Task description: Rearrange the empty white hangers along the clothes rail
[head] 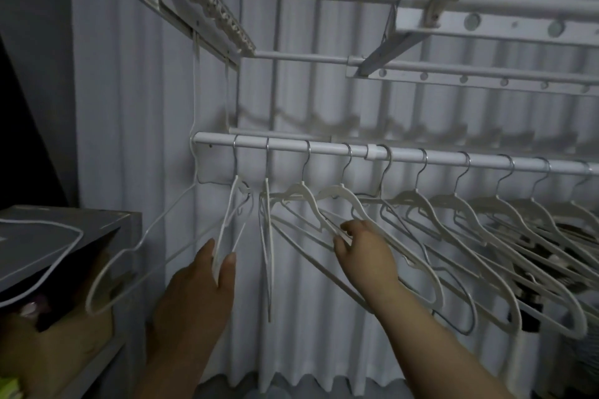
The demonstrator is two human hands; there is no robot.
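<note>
Left hand (201,285) pinches 1 slim white hanger (227,223); right hand (366,253) grips a second curved hanger (311,201).

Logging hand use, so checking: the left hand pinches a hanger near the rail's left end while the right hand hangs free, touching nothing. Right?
Not quite. In the head view the right hand is not free: its fingers curl round a white hanger further along the rail. The left hand does pinch a hanger near the rail's left end.
</note>
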